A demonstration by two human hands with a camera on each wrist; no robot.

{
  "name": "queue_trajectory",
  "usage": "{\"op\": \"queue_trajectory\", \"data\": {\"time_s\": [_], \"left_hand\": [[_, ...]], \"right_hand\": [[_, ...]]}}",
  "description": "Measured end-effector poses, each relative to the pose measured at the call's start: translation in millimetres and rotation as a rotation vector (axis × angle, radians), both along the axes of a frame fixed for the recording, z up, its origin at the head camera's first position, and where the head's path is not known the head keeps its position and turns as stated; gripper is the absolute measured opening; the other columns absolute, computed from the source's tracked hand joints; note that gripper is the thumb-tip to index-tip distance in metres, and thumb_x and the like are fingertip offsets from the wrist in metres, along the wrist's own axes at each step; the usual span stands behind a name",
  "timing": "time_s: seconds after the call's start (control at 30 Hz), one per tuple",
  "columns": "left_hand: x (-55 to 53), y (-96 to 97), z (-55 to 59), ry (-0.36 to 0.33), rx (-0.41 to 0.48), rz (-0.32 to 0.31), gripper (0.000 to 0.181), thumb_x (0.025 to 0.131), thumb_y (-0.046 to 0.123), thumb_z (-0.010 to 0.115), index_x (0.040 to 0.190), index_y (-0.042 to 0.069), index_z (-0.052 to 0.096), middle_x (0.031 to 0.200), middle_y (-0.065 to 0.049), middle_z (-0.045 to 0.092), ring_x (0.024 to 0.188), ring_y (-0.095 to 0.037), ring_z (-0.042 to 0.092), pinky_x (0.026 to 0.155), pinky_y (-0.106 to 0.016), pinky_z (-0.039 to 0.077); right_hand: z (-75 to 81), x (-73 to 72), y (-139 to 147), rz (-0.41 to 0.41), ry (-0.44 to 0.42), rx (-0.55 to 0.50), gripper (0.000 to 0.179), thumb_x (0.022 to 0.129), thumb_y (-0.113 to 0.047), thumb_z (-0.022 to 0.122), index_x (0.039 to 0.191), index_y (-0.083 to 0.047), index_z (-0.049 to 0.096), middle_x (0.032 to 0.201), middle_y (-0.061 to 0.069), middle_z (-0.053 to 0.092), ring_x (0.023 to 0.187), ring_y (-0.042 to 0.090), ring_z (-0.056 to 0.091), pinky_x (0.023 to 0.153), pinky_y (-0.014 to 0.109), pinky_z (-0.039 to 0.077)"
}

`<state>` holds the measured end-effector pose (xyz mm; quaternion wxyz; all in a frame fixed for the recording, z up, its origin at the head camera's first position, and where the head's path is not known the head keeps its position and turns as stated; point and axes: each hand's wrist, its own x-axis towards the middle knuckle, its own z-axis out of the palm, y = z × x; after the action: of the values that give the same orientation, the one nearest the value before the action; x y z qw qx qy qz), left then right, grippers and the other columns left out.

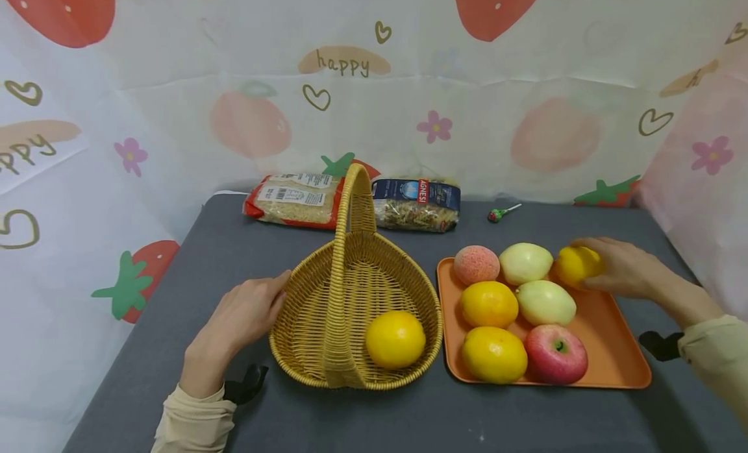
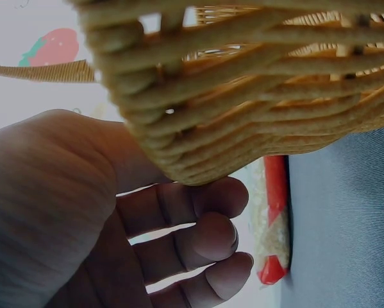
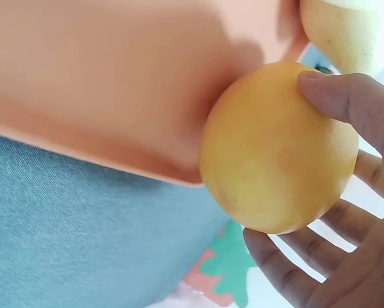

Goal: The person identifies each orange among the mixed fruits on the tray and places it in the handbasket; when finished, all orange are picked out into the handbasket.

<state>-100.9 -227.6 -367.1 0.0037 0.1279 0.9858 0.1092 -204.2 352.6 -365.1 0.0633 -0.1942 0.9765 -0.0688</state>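
Observation:
My left hand (image 1: pixel 248 313) grips the left rim of a woven wicker basket (image 1: pixel 310 323). In the left wrist view the fingers (image 2: pixel 220 237) curl under the rim, and the thumb is hidden behind the weave. Inside the basket lies a yellow citrus fruit (image 1: pixel 395 339). At the far right corner of an orange tray (image 1: pixel 613 349), my right hand (image 1: pixel 622 268) holds a round orange (image 3: pixel 278 147) between thumb and fingers. Left of it on the tray sit two pale green fruits (image 1: pixel 526 263), a peach (image 1: pixel 476 265), another orange (image 1: pixel 489 304), a lemon (image 1: pixel 495 354) and a red apple (image 1: pixel 557 354).
Behind the basket lie a red-edged bag of grain (image 1: pixel 292 200) and a bag of pasta (image 1: pixel 416 206). A lollipop (image 1: pixel 501 213) rests behind the tray. The basket's tall handle (image 1: pixel 337 278) arches over its middle. A printed cloth (image 1: pixel 380 115) hangs behind the grey table (image 1: pixel 374 420).

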Motion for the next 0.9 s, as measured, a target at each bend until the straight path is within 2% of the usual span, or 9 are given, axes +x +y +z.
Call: {"op": "queue_trajectory", "data": {"time_s": [0.2,0.33,0.57,0.73,0.9], "left_hand": [[-0.5,1.0,-0.4,-0.004,-0.004,0.000,0.044,0.097,0.013,0.057,0.139,0.001,0.054,0.120,-0.018,0.069,0.079,-0.018,0.060,0.065,-0.036,0.049],[-0.2,0.8,-0.3,0.000,-0.003,-0.002,0.044,0.097,0.013,0.057,0.139,0.001,0.054,0.119,-0.017,0.069,0.077,-0.017,0.060,0.065,-0.036,0.049],[-0.3,0.8,-0.6,-0.006,0.008,0.001,0.044,0.096,0.013,0.057,0.139,0.001,0.054,0.117,-0.017,0.070,0.074,-0.016,0.057,0.064,-0.034,0.048],[0.3,0.8,-0.3,0.002,0.013,-0.005,0.044,0.096,0.012,0.056,0.139,0.001,0.054,0.112,-0.016,0.071,0.070,-0.016,0.054,0.059,-0.031,0.043],[1.0,0.8,-0.1,0.004,0.017,-0.007,0.043,0.096,0.012,0.056,0.138,0.000,0.054,0.111,-0.016,0.071,0.068,-0.015,0.052,0.057,-0.028,0.038]], "right_hand": [[15.7,1.5,-3.8,-0.027,0.032,-0.004,0.068,0.080,-0.035,0.077,0.136,-0.008,0.050,0.127,0.027,0.056,0.101,0.041,0.058,0.069,0.056,0.049],[28.0,2.4,-14.4,-0.023,0.074,-0.022,0.069,0.079,-0.035,0.078,0.136,-0.009,0.050,0.125,0.026,0.056,0.098,0.038,0.057,0.066,0.052,0.048],[48.2,8.2,-46.5,0.009,0.120,-0.055,0.070,0.080,-0.039,0.078,0.138,-0.013,0.051,0.134,0.024,0.051,0.111,0.040,0.053,0.075,0.059,0.048],[63.5,15.1,-78.5,0.071,0.168,-0.085,0.066,0.080,-0.036,0.077,0.138,-0.016,0.052,0.132,0.020,0.053,0.108,0.036,0.053,0.074,0.054,0.049],[73.0,19.5,-112.8,0.187,0.228,-0.100,0.065,0.079,-0.034,0.077,0.137,-0.017,0.054,0.127,0.016,0.057,0.101,0.031,0.056,0.072,0.047,0.049]]}}
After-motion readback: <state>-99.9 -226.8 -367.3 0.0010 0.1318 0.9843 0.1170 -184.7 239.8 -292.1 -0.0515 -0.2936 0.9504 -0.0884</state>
